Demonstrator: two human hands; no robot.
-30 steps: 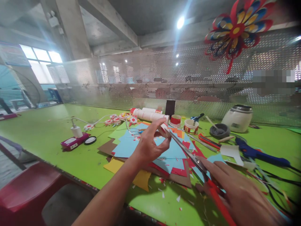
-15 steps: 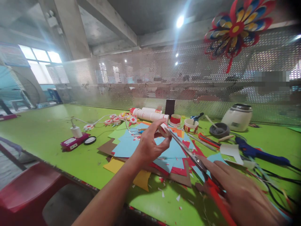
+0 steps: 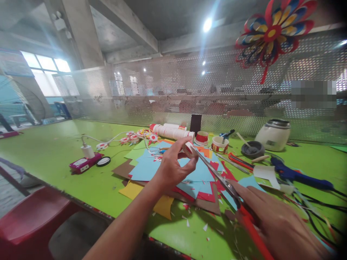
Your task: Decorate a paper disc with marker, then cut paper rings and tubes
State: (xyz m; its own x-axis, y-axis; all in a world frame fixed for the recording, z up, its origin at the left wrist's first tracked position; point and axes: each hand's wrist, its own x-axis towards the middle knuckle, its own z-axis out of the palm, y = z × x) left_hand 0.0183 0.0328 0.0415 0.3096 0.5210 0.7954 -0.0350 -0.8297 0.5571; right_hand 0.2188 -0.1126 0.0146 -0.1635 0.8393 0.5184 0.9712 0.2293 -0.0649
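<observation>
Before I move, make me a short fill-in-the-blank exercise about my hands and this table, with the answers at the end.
The right hand holds scissors whose handles are ____. The hand pinching a small red-and-white piece is the ____ one. The tabletop is coloured ____. The glue gun on the table is ____.

Missing words: red; left; green; blue.

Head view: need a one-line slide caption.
Left hand holds a small red and white piece, right hand holds scissors with tips at it, above coloured sheets.
</observation>
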